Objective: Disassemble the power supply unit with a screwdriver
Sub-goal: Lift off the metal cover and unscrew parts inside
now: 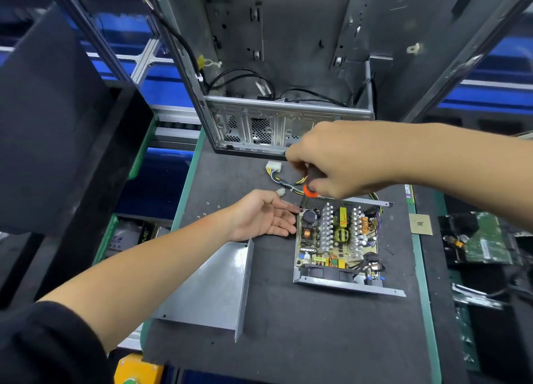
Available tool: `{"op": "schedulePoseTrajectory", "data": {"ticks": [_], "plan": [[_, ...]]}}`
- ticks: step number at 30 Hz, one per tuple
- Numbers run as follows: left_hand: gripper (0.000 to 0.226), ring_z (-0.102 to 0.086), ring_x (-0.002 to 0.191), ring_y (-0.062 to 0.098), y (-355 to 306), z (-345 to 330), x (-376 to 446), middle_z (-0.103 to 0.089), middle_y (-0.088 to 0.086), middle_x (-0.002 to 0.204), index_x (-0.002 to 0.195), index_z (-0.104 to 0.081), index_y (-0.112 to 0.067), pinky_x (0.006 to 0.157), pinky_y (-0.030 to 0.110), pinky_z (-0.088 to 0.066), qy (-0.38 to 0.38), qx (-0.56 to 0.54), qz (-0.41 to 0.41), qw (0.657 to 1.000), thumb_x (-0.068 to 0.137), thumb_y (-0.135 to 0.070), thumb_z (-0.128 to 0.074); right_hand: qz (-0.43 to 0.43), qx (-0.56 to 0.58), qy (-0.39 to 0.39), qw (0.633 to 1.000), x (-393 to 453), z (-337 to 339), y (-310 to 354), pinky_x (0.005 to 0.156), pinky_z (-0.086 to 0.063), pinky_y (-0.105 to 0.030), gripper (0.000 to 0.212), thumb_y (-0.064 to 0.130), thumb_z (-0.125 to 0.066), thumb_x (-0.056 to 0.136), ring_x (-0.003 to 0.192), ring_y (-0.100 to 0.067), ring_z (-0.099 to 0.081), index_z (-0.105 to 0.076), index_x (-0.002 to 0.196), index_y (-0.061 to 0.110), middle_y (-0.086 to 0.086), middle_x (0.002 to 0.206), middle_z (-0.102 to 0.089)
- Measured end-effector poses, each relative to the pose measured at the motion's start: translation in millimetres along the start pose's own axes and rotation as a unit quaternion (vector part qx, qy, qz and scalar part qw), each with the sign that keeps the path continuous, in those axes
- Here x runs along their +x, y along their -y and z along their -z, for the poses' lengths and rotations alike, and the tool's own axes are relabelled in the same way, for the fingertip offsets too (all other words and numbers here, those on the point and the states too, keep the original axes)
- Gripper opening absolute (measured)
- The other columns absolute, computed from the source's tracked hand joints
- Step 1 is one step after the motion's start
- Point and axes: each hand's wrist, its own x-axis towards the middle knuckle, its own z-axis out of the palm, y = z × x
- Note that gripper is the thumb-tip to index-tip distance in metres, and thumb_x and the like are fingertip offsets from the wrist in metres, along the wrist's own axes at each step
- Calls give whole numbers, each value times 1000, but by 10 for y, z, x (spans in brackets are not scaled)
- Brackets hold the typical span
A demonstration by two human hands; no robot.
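The right hand (pixel 340 164) is curled round the black handle of a screwdriver (pixel 311 181), with an orange collar showing just below the fingers; the shaft and tip are hidden behind the hand and the casing wall, so I cannot tell whether the tip sits in a screw. It is held over the far left corner of the power supply unit (pixel 340 239), which lies open on the dark mat (pixel 288 340) toward the right edge of the bench, its circuit board exposed. The left hand (pixel 265 216) has straight, relaxed fingers, their tips touching the unit's left wall near that same corner, steadying it.

The step in hand looks like freeing a board screw at that corner. To do it well, the tool should probably stand upright over the screw with firm downward pressure, so the tip does not slip onto the nearby capacitor or coils. The left hand would do best bracing the casing so it does not turn on the mat.

The removed cover (pixel 210 285) lies just left of the unit, toward the bench's near left corner. A few loose screws (pixel 207 209) sit near the left edge. The cable bundle (pixel 285 181) trails toward the computer case (pixel 288 95) at the far edge
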Motion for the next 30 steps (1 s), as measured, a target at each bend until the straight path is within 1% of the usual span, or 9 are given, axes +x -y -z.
{"op": "schedulePoseTrajectory", "data": {"ticks": [3,5,8,13,17,20,22,27,30], "plan": [[44,-66,76,27,-5,-2,-4,-62,11,79,108,-57,1,71,30,-52,0,0,3,1000,70,-20,-50,23,48,47,997,-19,35,14,70,-52,-38,23,5,-61,75,83,-17,-58,-55,86,24,3,91,-63],[43,-65,76,27,-6,-7,-6,-62,11,78,107,-57,0,72,30,-52,-2,3,3,1000,70,-19,-50,12,34,42,998,-7,-1,13,68,-49,-38,14,21,-66,83,80,-17,-55,-54,90,23,4,88,-59],[43,-66,77,27,-14,-15,-6,-62,11,78,107,-57,0,74,31,-52,-4,6,2,1000,69,-19,-49,-45,-11,17,999,19,-12,-4,56,-35,-34,27,45,-45,98,63,-14,-45,-48,84,21,3,73,-42],[45,-66,77,27,-12,-15,-8,-62,10,78,108,-57,1,72,30,-53,-3,9,1,1000,69,-19,-49,-1,-8,-3,1000,23,-10,-25,56,-38,-33,5,22,-53,92,73,-23,-52,-56,93,19,2,75,-50],[46,-67,76,26,-15,-21,-15,-62,10,78,109,-56,1,69,29,-54,-1,7,3,1000,69,-18,-49,27,63,43,997,-13,64,-14,69,-50,-34,23,4,-58,76,83,-18,-59,-53,87,24,7,86,-66],[45,-66,77,27,-17,-25,-15,-61,10,78,109,-56,1,72,30,-52,0,7,4,1000,69,-18,-49,-7,20,29,999,24,-18,-15,60,-42,-35,21,37,-63,89,73,-17,-52,-48,91,23,6,79,-53],[45,-66,77,26,-16,-24,-18,-61,10,78,109,-56,1,73,30,-53,0,8,4,1000,69,-18,-49,-62,-22,17,998,29,-21,-11,58,-35,-36,33,54,-42,97,64,-18,-43,-42,91,21,4,72,-36],[47,-67,76,25,-11,-24,-14,-62,9,78,110,-56,1,70,29,-54,0,11,5,1000,68,-18,-49,-2,9,-8,1000,4,-23,-51,63,-42,-36,8,27,-53,92,76,-24,-52,-49,90,21,3,76,-49],[48,-66,77,26,-10,-24,-20,-61,10,79,111,-56,2,70,29,-54,0,9,4,1000,68,-18,-49,23,59,34,997,-40,43,-54,72,-49,-35,19,7,-60,78,83,-19,-58,-55,87,23,4,89,-64]]}}
